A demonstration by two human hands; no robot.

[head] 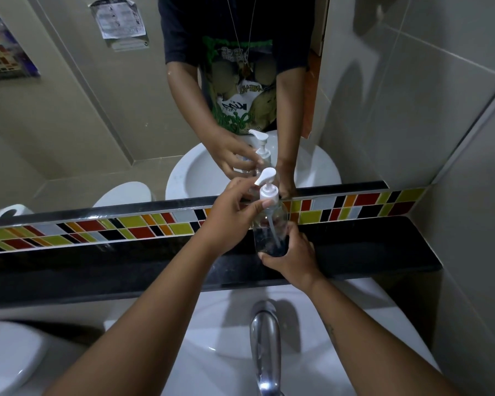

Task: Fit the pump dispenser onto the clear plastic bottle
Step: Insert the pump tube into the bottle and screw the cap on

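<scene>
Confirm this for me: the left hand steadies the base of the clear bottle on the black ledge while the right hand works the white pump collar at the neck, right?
Not quite: the hands are swapped. In the head view, the right hand steadies the base of the clear bottle on the black ledge, while the left hand works the white pump collar at the neck.

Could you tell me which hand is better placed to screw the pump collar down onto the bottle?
Left. The left hand already has its fingertips at the white collar of the pump dispenser, which sits in the neck. The right hand wraps the base of the clear plastic bottle, steadying it.
</scene>
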